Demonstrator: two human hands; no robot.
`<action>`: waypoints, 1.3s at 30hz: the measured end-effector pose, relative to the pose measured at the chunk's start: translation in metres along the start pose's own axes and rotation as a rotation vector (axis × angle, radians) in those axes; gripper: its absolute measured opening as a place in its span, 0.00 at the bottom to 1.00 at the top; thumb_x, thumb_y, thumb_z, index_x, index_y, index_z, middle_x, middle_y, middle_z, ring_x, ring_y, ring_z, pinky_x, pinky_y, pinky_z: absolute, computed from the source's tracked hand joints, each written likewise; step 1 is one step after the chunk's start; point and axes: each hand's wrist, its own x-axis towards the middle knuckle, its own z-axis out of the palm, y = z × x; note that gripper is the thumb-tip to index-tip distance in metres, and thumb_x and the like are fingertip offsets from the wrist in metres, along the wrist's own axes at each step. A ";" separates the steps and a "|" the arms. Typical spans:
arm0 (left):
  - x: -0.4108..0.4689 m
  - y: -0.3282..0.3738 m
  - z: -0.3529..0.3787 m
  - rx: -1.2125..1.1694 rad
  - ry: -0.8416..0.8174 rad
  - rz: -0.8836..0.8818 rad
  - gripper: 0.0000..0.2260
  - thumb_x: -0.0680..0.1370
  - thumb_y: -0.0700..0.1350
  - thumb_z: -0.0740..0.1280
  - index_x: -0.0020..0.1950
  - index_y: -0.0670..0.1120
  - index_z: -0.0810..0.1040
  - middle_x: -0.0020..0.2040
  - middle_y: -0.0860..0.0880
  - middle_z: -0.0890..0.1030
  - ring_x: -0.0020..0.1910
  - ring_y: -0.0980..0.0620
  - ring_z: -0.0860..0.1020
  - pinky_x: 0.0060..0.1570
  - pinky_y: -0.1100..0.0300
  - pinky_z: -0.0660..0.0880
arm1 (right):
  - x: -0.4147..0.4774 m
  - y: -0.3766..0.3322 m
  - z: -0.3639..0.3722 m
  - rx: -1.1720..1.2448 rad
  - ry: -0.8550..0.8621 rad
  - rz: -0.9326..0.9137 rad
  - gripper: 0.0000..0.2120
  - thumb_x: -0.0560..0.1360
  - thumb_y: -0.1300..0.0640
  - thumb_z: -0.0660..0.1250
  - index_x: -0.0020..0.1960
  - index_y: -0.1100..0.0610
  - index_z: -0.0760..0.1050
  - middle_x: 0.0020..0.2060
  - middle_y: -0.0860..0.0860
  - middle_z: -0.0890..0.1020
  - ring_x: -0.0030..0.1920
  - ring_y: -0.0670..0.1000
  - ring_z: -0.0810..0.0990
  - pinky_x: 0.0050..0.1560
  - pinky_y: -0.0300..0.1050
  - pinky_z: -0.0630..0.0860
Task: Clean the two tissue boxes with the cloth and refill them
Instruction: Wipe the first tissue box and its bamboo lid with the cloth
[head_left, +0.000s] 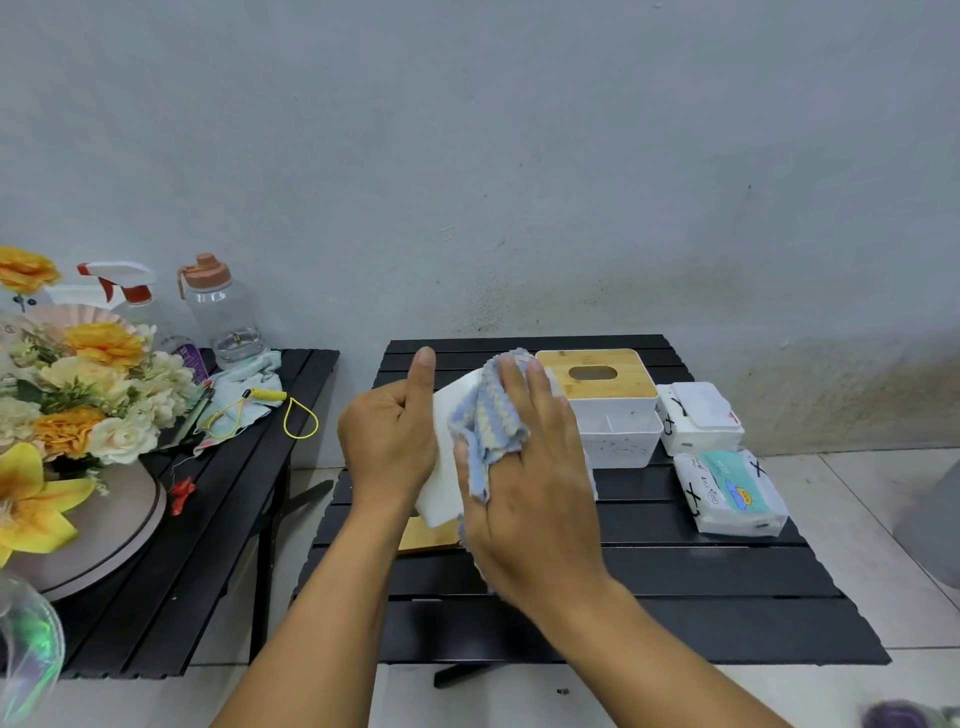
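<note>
- Tissue box (448, 457), white and without its lid, is held tilted in the air above the near left part of the black slatted desk (675, 597).
- Left grip (387, 441) clasps the box's left side, with the fingers curled round it and the thumb pointing up along its edge.
- Right grip (530, 493) lies flat on the box's upper face, its fingers straight and pressing the cloth (485, 421) against it.
- The cloth is striped blue and pale yellow. It bunches under the fingers and one fold hangs down by the thumb.
- A bamboo lid (428, 535) lies flat on the desk just below the held box.
- A second tissue box (618, 415) stands at the back of the desk, with its own slotted bamboo lid on top and an open compartment at its front.
- Two tissue packs lie to its right, a white pack (698, 415) behind and a teal-labelled pack (730, 491) nearer.
- A side desk (182, 571) on the left carries flowers (98, 384), a spray bottle (130, 296), a water bottle (221, 312) and a yellow coiled cord (270, 397).
</note>
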 end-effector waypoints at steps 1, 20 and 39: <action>0.000 -0.002 0.001 -0.006 -0.015 0.000 0.32 0.82 0.61 0.65 0.26 0.48 0.55 0.23 0.54 0.55 0.27 0.52 0.55 0.31 0.54 0.56 | -0.003 0.004 0.002 0.018 0.004 -0.006 0.29 0.83 0.51 0.50 0.80 0.62 0.53 0.80 0.55 0.55 0.80 0.55 0.50 0.78 0.54 0.52; -0.002 0.003 -0.010 -0.089 -0.183 0.043 0.29 0.76 0.69 0.63 0.25 0.51 0.60 0.23 0.56 0.60 0.25 0.56 0.60 0.28 0.64 0.54 | 0.061 0.037 -0.029 0.891 -0.173 0.778 0.13 0.82 0.41 0.56 0.55 0.42 0.78 0.51 0.40 0.83 0.55 0.45 0.80 0.57 0.47 0.74; -0.013 0.007 -0.005 -0.197 -0.215 -0.168 0.27 0.79 0.41 0.71 0.28 0.40 0.57 0.27 0.52 0.58 0.28 0.52 0.56 0.28 0.61 0.54 | 0.087 0.061 -0.026 0.239 -0.268 0.736 0.18 0.83 0.57 0.55 0.35 0.56 0.62 0.35 0.53 0.70 0.46 0.57 0.70 0.42 0.45 0.62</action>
